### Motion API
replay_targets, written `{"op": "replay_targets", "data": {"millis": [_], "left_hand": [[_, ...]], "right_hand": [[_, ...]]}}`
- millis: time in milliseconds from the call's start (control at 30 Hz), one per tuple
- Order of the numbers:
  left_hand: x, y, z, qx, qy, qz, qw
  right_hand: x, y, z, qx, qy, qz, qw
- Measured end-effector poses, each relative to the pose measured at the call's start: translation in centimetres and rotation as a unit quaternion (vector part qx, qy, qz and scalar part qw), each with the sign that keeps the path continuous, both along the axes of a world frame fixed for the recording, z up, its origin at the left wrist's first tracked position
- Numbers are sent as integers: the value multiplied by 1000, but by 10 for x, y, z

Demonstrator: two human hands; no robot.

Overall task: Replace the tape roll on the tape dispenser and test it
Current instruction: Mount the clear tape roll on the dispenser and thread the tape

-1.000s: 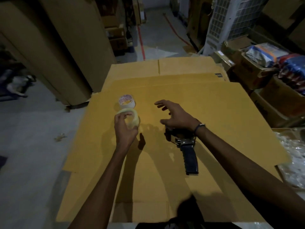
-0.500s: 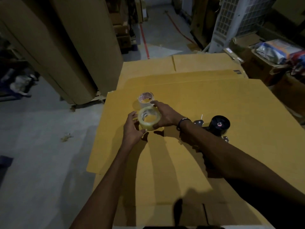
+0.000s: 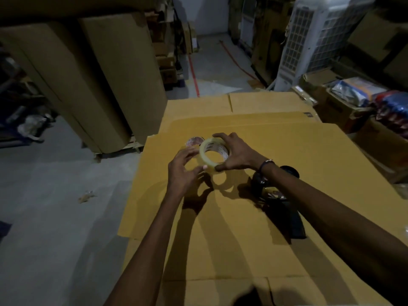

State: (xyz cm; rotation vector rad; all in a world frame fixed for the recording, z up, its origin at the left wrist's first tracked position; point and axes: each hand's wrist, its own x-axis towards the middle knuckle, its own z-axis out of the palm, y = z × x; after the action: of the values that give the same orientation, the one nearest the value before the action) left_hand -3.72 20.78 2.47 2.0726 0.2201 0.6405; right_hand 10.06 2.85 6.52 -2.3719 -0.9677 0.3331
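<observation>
The new tape roll (image 3: pixel 213 156) is lifted a little above the cardboard-covered table (image 3: pixel 309 155), its open core facing the camera, probably so the person can look for the loose end. The right hand (image 3: pixel 237 154) grasps it from 3 o'clock, fingers over the top and thumb under. The left hand (image 3: pixel 184 171) is half open at 8 o'clock, its fingertip touching the rim. The old roll (image 3: pixel 194 141) lies at 11 o'clock. The tape dispenser (image 3: pixel 284 202) waits at 4 o'clock, partly hidden by the forearm.
</observation>
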Motion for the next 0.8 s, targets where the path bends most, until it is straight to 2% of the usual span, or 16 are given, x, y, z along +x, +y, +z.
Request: {"op": "replay_targets", "data": {"millis": [133, 267, 533, 800], "left_hand": [[6, -31, 27, 3, -37, -24, 999], [14, -74, 48, -29, -52, -56, 997], [31, -144, 64, -174, -65, -91, 978], [60, -194, 79, -182, -58, -117, 975]], "right_hand": [[-2, -39, 25, 11, 9, -5, 1000], [-1, -92, 36, 73, 16, -12, 997], [-1, -166, 55, 142, -3, -42, 989], [0, -210, 64, 158, 47, -122, 979]]}}
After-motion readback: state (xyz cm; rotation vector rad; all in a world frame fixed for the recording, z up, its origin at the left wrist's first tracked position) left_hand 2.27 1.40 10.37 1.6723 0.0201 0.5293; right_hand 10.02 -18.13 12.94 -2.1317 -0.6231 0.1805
